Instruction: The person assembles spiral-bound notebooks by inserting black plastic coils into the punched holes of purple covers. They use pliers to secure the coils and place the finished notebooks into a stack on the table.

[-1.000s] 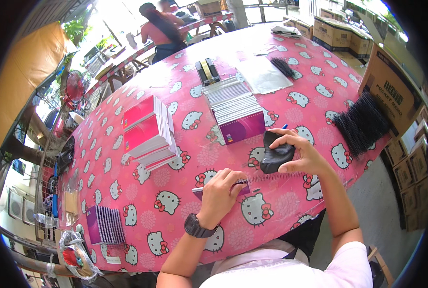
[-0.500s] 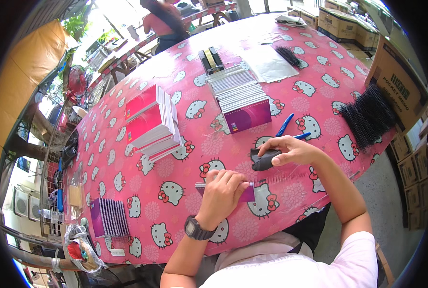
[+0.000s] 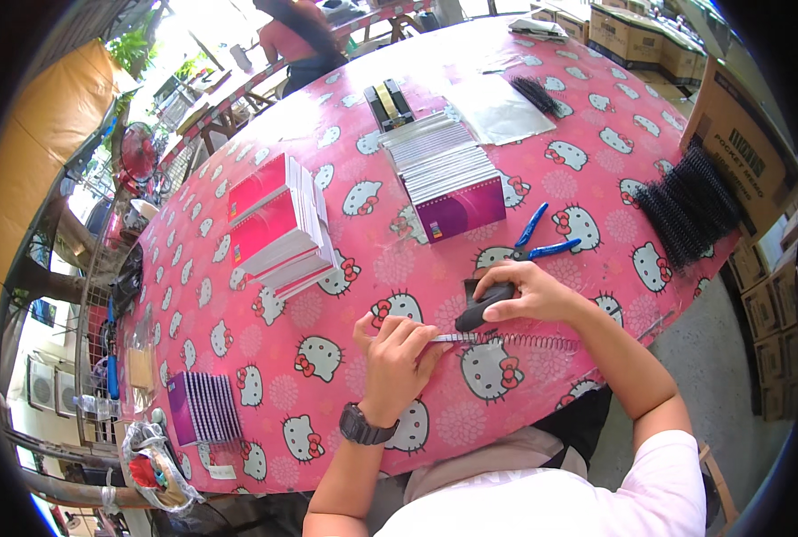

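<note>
My left hand (image 3: 392, 360), wearing a dark wristwatch, is closed on a small notepad, mostly covered by the fingers; its pale edge (image 3: 444, 338) shows at the fingertips. From that edge a thin dark spiral coil (image 3: 542, 342) stretches right, just above the table. My right hand (image 3: 535, 292) grips a black, rounded block-like object (image 3: 481, 311), whose exact kind I cannot tell. Its lower end is close to the coil where it meets the pad; whether they touch is unclear. Blue-handled pliers (image 3: 549, 247) lie spread just beyond my right hand.
Purple-covered notepads (image 3: 460, 211) stand in a row ahead, with pink-covered pads (image 3: 269, 237) to their left. Coil-bound pads (image 3: 204, 408) sit at the near left. Black coils (image 3: 690, 210) are heaped at right before a cardboard box (image 3: 746, 152). Another person (image 3: 298, 45) is across the table.
My left hand has turned the notepad from showing its purple cover to edge-on. My right hand and the black object have shifted slightly left, down to the pad's coil end.
</note>
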